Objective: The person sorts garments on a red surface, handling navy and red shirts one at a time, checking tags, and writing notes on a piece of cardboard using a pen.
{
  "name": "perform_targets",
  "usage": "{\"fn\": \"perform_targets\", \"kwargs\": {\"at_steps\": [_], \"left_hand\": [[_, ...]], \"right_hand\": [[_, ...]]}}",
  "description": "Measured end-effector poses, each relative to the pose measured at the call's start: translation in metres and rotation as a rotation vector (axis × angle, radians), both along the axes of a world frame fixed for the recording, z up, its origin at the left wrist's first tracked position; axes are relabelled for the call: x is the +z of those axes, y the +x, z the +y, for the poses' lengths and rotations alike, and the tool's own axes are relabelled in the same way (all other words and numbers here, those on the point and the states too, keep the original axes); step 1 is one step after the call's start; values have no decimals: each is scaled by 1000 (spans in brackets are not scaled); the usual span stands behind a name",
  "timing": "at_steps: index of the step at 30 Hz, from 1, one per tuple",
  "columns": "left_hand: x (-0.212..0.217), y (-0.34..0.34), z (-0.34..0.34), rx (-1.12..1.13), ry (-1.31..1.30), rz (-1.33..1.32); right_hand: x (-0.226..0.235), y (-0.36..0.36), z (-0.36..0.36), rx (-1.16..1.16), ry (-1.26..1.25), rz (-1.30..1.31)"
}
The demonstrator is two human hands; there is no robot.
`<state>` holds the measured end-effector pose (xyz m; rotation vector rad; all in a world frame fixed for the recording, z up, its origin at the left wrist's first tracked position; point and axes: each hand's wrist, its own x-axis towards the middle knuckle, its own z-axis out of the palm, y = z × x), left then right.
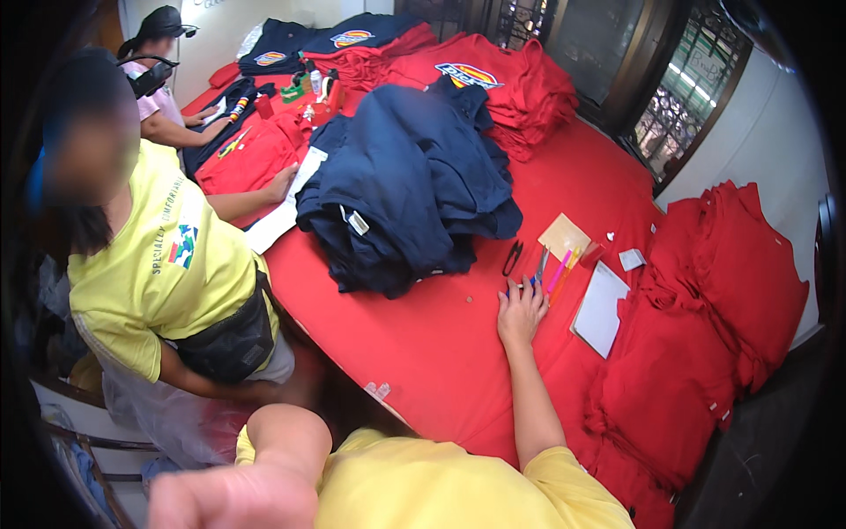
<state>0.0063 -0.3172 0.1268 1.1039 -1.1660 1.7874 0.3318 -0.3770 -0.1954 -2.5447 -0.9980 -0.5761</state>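
Blue-handled scissors [542, 265] lie right of navy garments [405, 185], right hand [523, 310] over them, grip unclear; left hand [236, 498] too blurred to tell.

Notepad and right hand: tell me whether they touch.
Apart. The head view shows a strip of bare red cloth between the right hand and the left edge of the notepad.

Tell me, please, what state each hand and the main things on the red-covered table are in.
left hand, raised, blurred, grip unclear
right hand, palm down, fingers at the scissors
scissors, lying down, partly hidden by fingers
black snips, lying loose
pink pen, lying beside the scissors
white notepad, lying flat
navy garments, heaped, rumpled
red garments at right, piled, rumpled
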Motion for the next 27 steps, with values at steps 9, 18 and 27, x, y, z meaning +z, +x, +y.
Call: {"fn": "perform_targets", "kwargs": {"at_steps": [9,18,27], "left_hand": [[-81,100,192,1144,-497,861],[-214,217,265,1223,-364,1685],[-204,218,474,1084,-905,1480]], "right_hand": [[1,3,-4,-5,-14,8],[7,1,-3,-50,-60,39],[10,-1,2,-52,-53,57]]}}
